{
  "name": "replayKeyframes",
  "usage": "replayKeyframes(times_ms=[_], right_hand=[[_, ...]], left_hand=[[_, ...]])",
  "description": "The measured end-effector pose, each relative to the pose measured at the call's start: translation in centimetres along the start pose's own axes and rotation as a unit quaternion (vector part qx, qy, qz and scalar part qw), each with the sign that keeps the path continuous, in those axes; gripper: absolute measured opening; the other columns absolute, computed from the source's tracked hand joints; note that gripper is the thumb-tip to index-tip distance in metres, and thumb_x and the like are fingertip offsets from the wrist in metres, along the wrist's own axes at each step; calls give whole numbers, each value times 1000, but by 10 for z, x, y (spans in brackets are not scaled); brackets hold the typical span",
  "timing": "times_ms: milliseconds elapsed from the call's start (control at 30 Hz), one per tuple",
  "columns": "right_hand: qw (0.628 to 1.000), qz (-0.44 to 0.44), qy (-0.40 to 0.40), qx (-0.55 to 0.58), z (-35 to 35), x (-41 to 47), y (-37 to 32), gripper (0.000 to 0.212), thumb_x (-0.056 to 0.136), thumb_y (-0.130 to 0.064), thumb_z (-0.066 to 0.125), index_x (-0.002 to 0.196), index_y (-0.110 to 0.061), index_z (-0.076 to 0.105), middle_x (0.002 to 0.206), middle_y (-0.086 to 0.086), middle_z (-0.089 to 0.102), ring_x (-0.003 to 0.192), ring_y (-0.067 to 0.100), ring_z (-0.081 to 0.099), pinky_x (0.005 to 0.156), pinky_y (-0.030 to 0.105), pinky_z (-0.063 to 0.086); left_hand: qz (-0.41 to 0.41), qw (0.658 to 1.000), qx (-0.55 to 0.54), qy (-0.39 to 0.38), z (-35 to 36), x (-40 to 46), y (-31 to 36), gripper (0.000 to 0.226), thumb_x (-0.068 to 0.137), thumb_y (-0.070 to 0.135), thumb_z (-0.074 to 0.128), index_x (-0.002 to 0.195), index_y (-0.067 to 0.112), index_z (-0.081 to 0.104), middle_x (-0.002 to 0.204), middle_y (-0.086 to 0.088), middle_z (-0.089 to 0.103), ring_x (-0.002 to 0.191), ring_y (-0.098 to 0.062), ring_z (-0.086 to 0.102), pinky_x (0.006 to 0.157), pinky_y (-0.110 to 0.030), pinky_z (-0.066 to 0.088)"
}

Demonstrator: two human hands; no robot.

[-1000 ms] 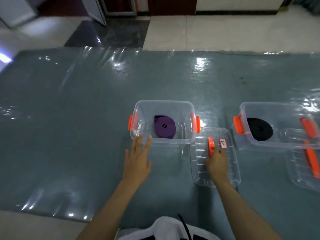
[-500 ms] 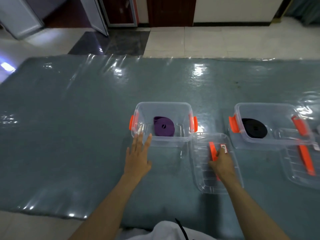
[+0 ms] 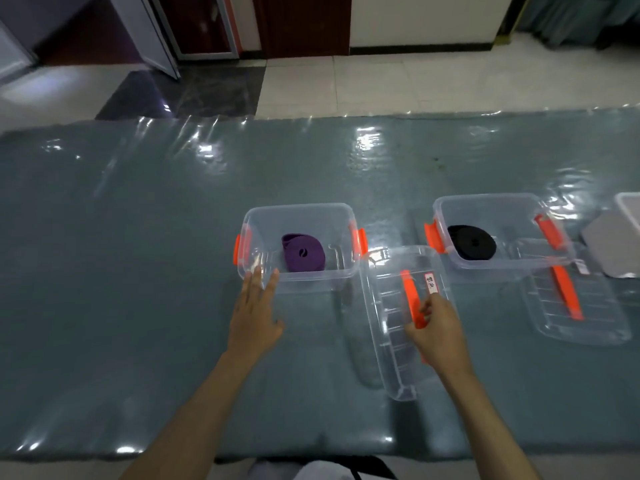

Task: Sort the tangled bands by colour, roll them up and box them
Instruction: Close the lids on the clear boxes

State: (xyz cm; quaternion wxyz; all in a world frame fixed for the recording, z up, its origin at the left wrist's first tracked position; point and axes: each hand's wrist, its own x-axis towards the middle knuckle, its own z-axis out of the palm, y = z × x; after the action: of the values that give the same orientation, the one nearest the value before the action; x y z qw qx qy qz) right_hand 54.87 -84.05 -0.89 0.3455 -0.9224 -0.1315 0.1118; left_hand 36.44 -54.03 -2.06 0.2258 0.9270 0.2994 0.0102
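— How far along?
— Purple roll (image 3: 304,252) sits in the box (image 3: 298,242) at twelve o'clock; black roll (image 3: 471,242) boxed at two. Both look sorted — lids are left.
— Hands?
— Left hand (image 3: 254,315) flat, fingertips at the box's wall. Right hand (image 3: 434,327) pinches the lid (image 3: 391,327) by its orange handle.

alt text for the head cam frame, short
A person's right hand grips the orange handle of a clear plastic lid while the open left hand touches a clear plastic box holding a rolled purple band. Another clear box holds a rolled black band.
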Motion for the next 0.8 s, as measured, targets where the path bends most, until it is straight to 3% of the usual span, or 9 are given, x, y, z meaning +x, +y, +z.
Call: replayKeyframes(times_ms=[100,167,300,433,533,633,667,733,800], right_hand=[[998,-54,-12,-18,2,19,-41,37,69,-5,81,87,-21,54,90,4,59,74,24,59,67,35,47],[995,-93,-22,-41,8,36,-73,36,69,-8,83,91,-21,57,94,2,61,77,24,61,69,35,50],[975,-177,-51,-127,35,71,-132,32,75,-10,79,101,-17,62,102,8,60,91,30,57,72,38,48],[947,-235,-89,-202,75,101,-176,24,82,-13,75,105,-17,67,108,8,61,101,34,58,81,40,48],[926,-260,-130,-239,104,116,-199,25,86,-17,74,110,-20,66,116,6,60,112,32,56,87,40,48],[921,-271,-153,-236,128,125,-214,28,84,-12,74,109,-22,66,119,6,59,116,31,53,91,40,46],[922,-270,-155,-230,134,127,-216,28,83,-12,75,107,-23,67,118,6,59,116,31,53,90,39,45],[928,-260,-156,-214,140,131,-214,26,82,-14,77,104,-24,69,116,5,60,113,30,54,91,38,46],[938,-258,-163,-165,138,135,-205,27,77,-10,78,101,-22,72,110,4,62,106,31,57,93,40,48]], left_hand=[[5,994,-105,-4,-8,3,-5,91,91,1,69,166,28,27,177,3,6,164,-21,1,128,-43,23],[29,987,-156,3,-14,3,-13,80,92,-7,68,162,18,39,175,-3,18,163,-21,12,131,-36,17],[7,969,-235,75,-22,3,-31,49,100,-6,61,144,14,62,158,2,50,149,-16,45,124,-24,28],[-59,938,-293,175,-24,23,-40,39,106,8,59,144,15,60,143,10,58,134,-12,55,115,-29,39],[-87,928,-326,159,-27,45,-42,41,110,20,55,151,16,54,142,12,55,132,-6,53,114,-27,39],[-69,933,-328,128,-29,69,-39,51,109,19,52,159,25,43,140,24,53,126,15,50,107,-9,37],[-70,936,-322,124,-29,78,-38,53,108,16,52,160,24,42,141,19,55,130,10,51,111,-14,38],[-92,942,-299,121,-26,95,-37,55,109,12,52,162,18,40,154,-1,54,143,-19,47,121,-39,35],[-126,944,-282,115,-21,107,-37,54,110,14,50,162,16,37,164,-9,44,150,-30,36,126,-45,26]])
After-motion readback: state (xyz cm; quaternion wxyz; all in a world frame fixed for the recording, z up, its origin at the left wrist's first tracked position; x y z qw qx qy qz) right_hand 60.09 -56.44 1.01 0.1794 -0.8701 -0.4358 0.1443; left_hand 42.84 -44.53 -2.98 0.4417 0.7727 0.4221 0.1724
